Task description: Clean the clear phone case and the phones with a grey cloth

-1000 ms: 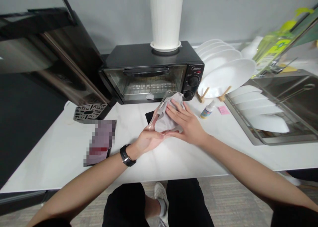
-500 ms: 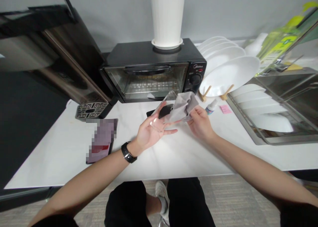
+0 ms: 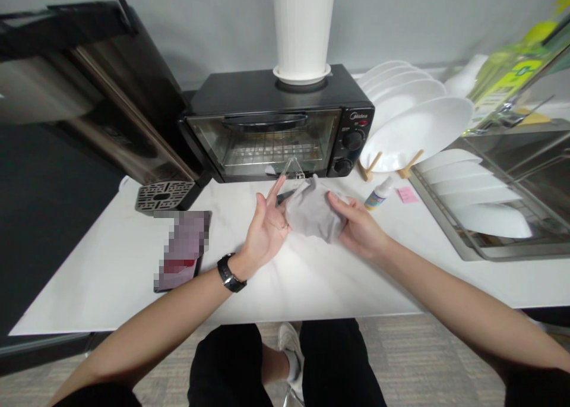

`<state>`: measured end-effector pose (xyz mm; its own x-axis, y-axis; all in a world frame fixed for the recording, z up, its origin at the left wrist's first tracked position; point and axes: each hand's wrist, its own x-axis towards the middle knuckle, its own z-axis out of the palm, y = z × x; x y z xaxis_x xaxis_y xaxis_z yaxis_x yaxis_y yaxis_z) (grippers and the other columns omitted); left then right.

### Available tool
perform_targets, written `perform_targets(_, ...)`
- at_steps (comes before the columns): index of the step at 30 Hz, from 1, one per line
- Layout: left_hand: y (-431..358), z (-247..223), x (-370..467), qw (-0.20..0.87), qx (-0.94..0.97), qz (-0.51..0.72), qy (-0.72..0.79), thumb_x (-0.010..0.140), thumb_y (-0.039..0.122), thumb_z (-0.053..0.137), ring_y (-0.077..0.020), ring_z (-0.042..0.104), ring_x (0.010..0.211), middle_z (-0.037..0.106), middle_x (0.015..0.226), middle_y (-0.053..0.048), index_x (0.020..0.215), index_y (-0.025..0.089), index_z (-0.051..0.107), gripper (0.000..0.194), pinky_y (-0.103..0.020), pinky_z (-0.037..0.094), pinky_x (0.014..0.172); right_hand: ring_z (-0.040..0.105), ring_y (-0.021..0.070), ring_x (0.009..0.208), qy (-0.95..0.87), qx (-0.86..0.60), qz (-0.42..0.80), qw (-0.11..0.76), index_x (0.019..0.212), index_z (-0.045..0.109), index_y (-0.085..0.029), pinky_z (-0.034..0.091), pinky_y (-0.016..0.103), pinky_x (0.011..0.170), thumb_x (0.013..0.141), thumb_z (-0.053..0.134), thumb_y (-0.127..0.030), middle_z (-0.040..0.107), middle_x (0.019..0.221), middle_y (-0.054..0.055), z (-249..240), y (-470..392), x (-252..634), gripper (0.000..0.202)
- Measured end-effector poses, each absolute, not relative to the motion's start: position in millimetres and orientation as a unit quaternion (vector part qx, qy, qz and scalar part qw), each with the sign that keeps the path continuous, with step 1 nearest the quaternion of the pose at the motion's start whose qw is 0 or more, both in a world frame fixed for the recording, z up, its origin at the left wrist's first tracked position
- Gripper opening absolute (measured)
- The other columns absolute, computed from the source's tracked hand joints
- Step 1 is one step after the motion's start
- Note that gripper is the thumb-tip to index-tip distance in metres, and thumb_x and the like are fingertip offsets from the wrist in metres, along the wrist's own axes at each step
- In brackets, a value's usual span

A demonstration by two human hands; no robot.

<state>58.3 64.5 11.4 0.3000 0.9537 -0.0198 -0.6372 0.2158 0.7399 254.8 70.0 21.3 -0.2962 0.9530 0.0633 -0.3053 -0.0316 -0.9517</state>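
My left hand (image 3: 265, 232) holds a clear phone case (image 3: 293, 168), its thumb raised and its other fingers partly hidden behind the case and cloth. A grey cloth (image 3: 314, 212) is pinched between the thumb and fingers of my right hand (image 3: 361, 226). The cloth lies over the lower right part of the case, and both are held above the counter. Just beyond them a flat black object (image 3: 284, 197) shows in part; what it is I cannot tell. To the right of my right hand stands a small white spray bottle (image 3: 378, 194).
A black toaster oven (image 3: 271, 92) with a white pot (image 3: 303, 32) on top is behind my hands. Left are a blurred-out flat device (image 3: 189, 246) and a drip tray (image 3: 162, 196). Right are a pink note (image 3: 406, 195), racked white plates (image 3: 418, 131) and a sink (image 3: 467, 249).
The cloth has moved down and spread out over the case, with my right hand's thumb now on top of it. My left hand has turned the case more upright.
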Motion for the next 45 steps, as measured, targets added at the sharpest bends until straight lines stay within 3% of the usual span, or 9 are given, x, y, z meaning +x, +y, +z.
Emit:
perform_targets(3,64.5,11.4,58.3,0.743,0.319,0.534,0.247,0.088,0.082,0.064,-0.0288,0.073,0.113,0.077,0.123,-0.01,0.159,0.033,0.049,0.088,-0.04,0.058,0.092,0.081,0.0315,0.106,-0.486,-0.329,0.64,0.496,0.101,0.082,-0.023,0.065,0.045,0.098,0.09,0.072,-0.072,0.084,0.091,0.008,22.0,70.7,254.2,0.052)
perform_targets(10,61.3,15.3,60.0,0.739,0.302,0.54,0.267,0.091,0.08,0.062,-0.0351,0.066,0.13,0.071,0.139,-0.01,0.156,0.034,0.054,0.081,-0.049,0.056,0.103,0.076,0.033,0.121,-0.55,-0.333,0.582,0.498,0.116,0.08,-0.02,0.06,0.051,0.109,0.1,0.051,-0.075,0.085,0.103,0.012,27.2,71.6,252.5,0.064)
perform_targets(19,62.2,12.5,56.5,0.742,0.294,0.536,0.276,0.089,0.088,0.055,-0.0354,0.06,0.139,0.072,0.137,-0.01,0.144,0.03,0.067,0.081,-0.046,0.054,0.105,0.07,0.03,0.132,-0.582,-0.334,0.565,0.48,0.124,0.078,-0.021,0.057,0.051,0.113,0.108,0.035,-0.064,0.084,0.112,0.01,32.0,69.8,255.4,0.063)
perform_targets(23,64.2,11.3,56.6,0.766,0.282,0.51,0.272,0.095,0.076,0.06,-0.0355,0.068,0.127,0.076,0.127,-0.011,0.141,0.027,0.067,0.067,-0.046,0.056,0.1,0.068,0.0299,0.134,-0.583,-0.34,0.563,0.476,0.119,0.079,-0.024,0.058,0.05,0.112,0.107,0.031,-0.064,0.084,0.112,0.009,31.9,70.1,256.9,0.064)
perform_targets(28,68.1,10.9,56.2,0.785,0.264,0.5,0.255,0.097,0.073,0.059,-0.0328,0.074,0.112,0.078,0.117,-0.012,0.141,0.021,0.066,0.068,-0.043,0.057,0.092,0.069,0.0314,0.134,-0.578,-0.34,0.58,0.462,0.112,0.08,-0.025,0.059,0.051,0.11,0.106,0.03,-0.066,0.084,0.114,0.009,32.5,68.6,259.1,0.065)
perform_targets(31,69.4,10.6,54.5,0.793,0.244,0.498,0.252,0.098,0.063,0.062,-0.0287,0.075,0.102,0.078,0.116,-0.011,0.14,0.021,0.067,0.059,-0.039,0.057,0.086,0.068,0.0317,0.134,-0.581,-0.341,0.583,0.455,0.112,0.08,-0.025,0.059,0.051,0.109,0.106,0.03,-0.065,0.084,0.114,0.009,34.9,66.8,260.5,0.065)
perform_targets(37,64.6,9.7,54.0,0.786,0.265,0.498,0.254,0.081,0.033,0.086,-0.0153,0.069,0.075,0.077,0.097,-0.004,0.135,0.021,0.071,0.057,-0.025,0.055,0.068,0.066,0.0317,0.138,-0.616,-0.347,0.54,0.457,0.117,0.08,-0.024,0.056,0.054,0.113,0.109,0.025,-0.06,0.084,0.115,0.009,37.7,66.3,263.6,0.067)
perform_targets(41,65.8,6.5,56.6,0.774,0.292,0.485,0.282,0.078,0.023,0.089,-0.0076,0.06,0.06,0.075,0.09,-0.001,0.127,0.02,0.075,0.051,-0.019,0.05,0.057,0.065,0.0327,0.139,-0.574,-0.351,0.557,0.487,0.114,0.08,-0.025,0.054,0.054,0.116,0.106,0.036,-0.065,0.084,0.116,0.008,35.5,68.0,266.6,0.06)
perform_targets(45,72.0,3.2,57.4,0.766,0.304,0.476,0.308,0.076,0.021,0.089,-0.0097,0.069,0.075,0.072,0.089,0.001,0.117,0.02,0.076,0.043,-0.02,0.058,0.072,0.062,0.0323,0.142,-0.444,-0.328,0.637,0.538,0.11,0.079,-0.027,0.049,0.056,0.121,0.1,0.054,-0.066,0.084,0.114,0.006,35.5,70.4,267.3,0.048)
